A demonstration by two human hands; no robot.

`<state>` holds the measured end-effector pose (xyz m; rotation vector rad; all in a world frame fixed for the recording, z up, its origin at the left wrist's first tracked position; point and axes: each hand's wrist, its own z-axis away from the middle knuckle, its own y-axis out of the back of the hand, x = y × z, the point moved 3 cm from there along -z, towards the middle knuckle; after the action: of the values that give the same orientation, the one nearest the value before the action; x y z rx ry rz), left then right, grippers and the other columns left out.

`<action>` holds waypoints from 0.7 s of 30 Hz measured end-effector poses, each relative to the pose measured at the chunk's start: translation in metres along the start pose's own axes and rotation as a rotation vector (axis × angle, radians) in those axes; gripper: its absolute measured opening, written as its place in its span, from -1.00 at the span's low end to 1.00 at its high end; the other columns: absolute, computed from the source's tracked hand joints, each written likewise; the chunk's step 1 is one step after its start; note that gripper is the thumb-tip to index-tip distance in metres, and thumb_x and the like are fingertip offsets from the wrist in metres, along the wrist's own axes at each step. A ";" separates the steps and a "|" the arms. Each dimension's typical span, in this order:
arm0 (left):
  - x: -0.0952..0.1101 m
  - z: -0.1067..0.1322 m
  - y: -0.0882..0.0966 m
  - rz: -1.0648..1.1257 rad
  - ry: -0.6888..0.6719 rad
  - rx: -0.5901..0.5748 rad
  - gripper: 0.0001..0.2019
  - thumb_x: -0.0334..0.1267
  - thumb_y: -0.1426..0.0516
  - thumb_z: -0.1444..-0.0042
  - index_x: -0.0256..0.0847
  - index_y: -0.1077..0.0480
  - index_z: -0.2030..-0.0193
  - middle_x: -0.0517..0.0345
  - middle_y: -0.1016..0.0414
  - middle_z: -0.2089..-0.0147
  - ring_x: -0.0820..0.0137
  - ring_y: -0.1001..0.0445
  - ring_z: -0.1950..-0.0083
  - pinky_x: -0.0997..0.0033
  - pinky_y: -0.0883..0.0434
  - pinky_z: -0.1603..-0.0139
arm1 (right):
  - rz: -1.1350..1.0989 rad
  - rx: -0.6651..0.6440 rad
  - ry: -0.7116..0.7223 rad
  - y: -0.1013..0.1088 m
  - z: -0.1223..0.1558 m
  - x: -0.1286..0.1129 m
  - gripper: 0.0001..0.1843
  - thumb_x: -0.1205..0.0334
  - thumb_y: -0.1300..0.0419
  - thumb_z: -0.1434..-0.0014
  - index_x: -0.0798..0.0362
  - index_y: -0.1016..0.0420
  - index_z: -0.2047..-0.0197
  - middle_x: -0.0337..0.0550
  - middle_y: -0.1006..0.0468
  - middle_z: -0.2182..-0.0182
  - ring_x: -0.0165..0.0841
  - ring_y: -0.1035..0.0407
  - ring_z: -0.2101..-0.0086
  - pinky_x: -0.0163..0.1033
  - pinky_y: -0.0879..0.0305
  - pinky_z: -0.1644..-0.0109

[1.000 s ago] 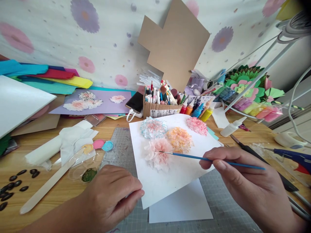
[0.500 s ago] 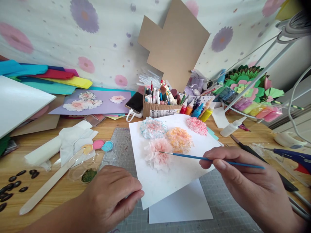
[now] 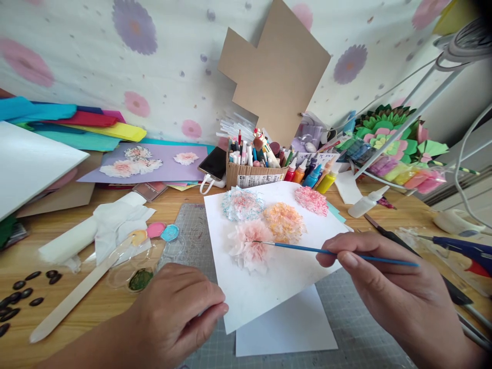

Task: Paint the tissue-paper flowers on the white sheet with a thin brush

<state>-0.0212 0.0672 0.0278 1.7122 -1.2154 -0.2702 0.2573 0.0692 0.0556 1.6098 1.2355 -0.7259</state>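
In my right hand [image 3: 388, 287] is a thin blue paintbrush [image 3: 307, 249], pinched between thumb and fingers. Its tip touches the middle of a pale pink ruffled paper flower [image 3: 246, 256]. The flower lies on a white sheet of paper [image 3: 277, 292], with a blue-edged flower [image 3: 242, 202], an orange flower [image 3: 284, 221] and a pink-red flower [image 3: 312, 200] around it. My left hand [image 3: 180, 307] is closed at the sheet's left edge, thumb and forefinger on it; the other fingers are curled and partly hidden. A second white sheet [image 3: 286, 328] lies beneath.
A grey cutting mat [image 3: 353, 318] lies under the sheets. At left are a paint palette [image 3: 169, 232], a wooden stick [image 3: 73, 292], tissue and black seeds [image 3: 26, 292]. A pen box [image 3: 253, 174] and paint bottles stand behind. Scissors and a glue gun [image 3: 461, 246] lie at right.
Almost nothing differs. The brush tip has shifted very slightly on the pale pink flower; both hands keep their places.
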 end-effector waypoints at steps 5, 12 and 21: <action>0.001 -0.001 0.001 -0.004 -0.003 0.003 -0.87 -0.44 -0.04 -0.20 -0.15 -0.32 0.33 0.34 -0.37 0.54 0.50 -0.34 0.53 0.43 -0.24 0.46 | 0.001 0.011 0.005 -0.002 -0.003 -0.002 -0.90 0.16 -0.22 -0.23 -0.09 -0.54 0.18 -0.22 -0.57 0.35 -0.44 -0.51 0.31 -0.54 -0.46 0.26; 0.001 -0.001 -0.001 0.000 0.000 -0.002 -0.87 -0.45 -0.04 -0.20 -0.15 -0.31 0.32 0.33 -0.37 0.53 0.48 -0.34 0.53 0.41 -0.22 0.46 | 0.014 0.000 0.012 -0.004 -0.003 -0.002 -0.91 0.17 -0.22 -0.24 -0.12 -0.54 0.19 -0.26 -0.57 0.36 -0.46 -0.51 0.31 -0.55 -0.46 0.25; 0.001 0.003 -0.001 0.004 -0.003 -0.007 -0.89 -0.43 -0.04 -0.21 -0.16 -0.31 0.31 0.33 -0.37 0.52 0.48 -0.34 0.52 0.41 -0.22 0.45 | 0.023 0.007 0.004 -0.005 -0.004 -0.004 -0.91 0.16 -0.23 -0.23 -0.11 -0.55 0.20 -0.25 -0.57 0.38 -0.45 -0.51 0.32 -0.55 -0.45 0.27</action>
<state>-0.0223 0.0648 0.0255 1.7038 -1.2192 -0.2744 0.2510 0.0716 0.0587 1.6300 1.2165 -0.7133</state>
